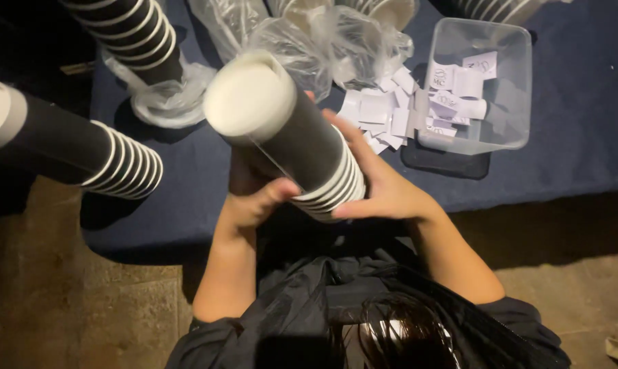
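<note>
A stack of black paper cups with white rims [292, 133] stands upright in front of me, its white bottom end [249, 97] facing the camera. My left hand [254, 198] grips the stack low on its left side, thumb against the rims. My right hand [380, 181] wraps the right side, fingers spread along the black wall. Both hands hold the same stack above the edge of a table covered in dark blue cloth [575, 130].
Two more cup stacks stand at the left [70, 147] and back left [141, 34]. Crumpled clear plastic wrap [322, 41] lies behind. A clear plastic tub [483, 82] holds white paper slips, with more slips [380, 113] beside it. A black bag [363, 321] hangs below.
</note>
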